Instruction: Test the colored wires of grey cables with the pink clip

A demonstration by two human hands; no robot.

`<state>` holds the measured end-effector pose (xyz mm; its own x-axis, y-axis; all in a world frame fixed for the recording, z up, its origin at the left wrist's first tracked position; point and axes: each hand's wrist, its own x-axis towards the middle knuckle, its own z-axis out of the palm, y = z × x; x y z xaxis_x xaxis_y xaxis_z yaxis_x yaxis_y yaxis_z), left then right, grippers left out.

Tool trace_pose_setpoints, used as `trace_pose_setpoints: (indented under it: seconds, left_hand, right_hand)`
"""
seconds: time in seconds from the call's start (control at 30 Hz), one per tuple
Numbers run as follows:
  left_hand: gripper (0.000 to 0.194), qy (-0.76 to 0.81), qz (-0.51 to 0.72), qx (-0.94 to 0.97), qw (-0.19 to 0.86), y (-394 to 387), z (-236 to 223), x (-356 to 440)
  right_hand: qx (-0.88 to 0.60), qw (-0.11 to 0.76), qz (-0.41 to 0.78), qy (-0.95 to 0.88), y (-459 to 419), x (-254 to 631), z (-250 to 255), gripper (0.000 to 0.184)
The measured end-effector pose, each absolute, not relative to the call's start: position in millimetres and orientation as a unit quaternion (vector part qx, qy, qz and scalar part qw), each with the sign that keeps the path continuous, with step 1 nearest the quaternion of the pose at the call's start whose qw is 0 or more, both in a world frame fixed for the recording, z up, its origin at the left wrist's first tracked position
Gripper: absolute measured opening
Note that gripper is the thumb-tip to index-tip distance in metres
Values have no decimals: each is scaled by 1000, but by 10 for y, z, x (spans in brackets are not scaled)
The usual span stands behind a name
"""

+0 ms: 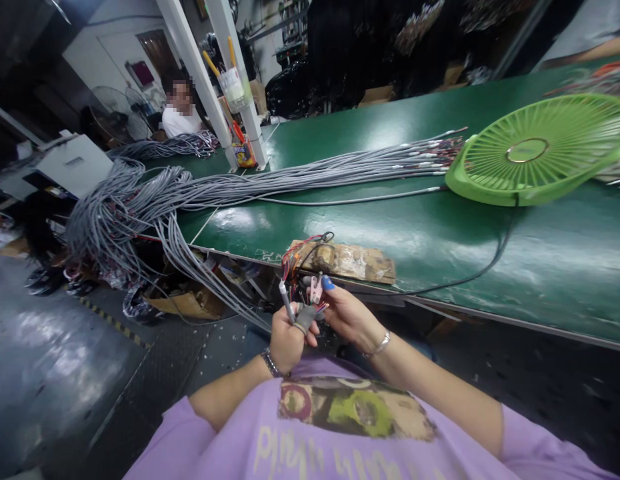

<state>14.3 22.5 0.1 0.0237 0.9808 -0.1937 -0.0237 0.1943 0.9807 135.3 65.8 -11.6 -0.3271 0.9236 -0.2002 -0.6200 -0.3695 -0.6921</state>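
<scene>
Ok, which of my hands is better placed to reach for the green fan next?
Right, I'd say: your right hand is nearer the green fan, while your left hand is farther and grips a grey cable. The right would likely need to release a small pink piece first.

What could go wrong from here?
- Fan cord runs down to the table's near edge, close to the right hand; an arm might snag it and tug the green fan.
- Gray cables droop over that edge; their weight could drag others down.
- Thin colored wires crowd between both hands; easy to mix up.
</scene>
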Motion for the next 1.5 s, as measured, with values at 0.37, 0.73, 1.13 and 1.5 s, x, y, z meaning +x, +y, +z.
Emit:
trace_pose_setpoints:
  seconds: [0.37, 0.73, 1.13, 1.5]
  left_hand:
    - [49, 533, 442, 445, 567, 218, -26, 131]
    - [47, 535, 413, 466, 570, 121, 8, 19]
    - [42, 506, 215, 483, 681, 188, 30, -7]
    - [49, 555, 380, 416, 612, 190, -106, 41]
  right_hand:
    - [-297, 505, 793, -168, 656, 1314, -153, 37]
    - [-317, 361, 834, -273, 548, 1532, -191, 47]
    - [-343, 294, 705, -548, 519, 1568, -39, 43]
    - [-427, 437, 661, -435, 249, 1499, -213, 50]
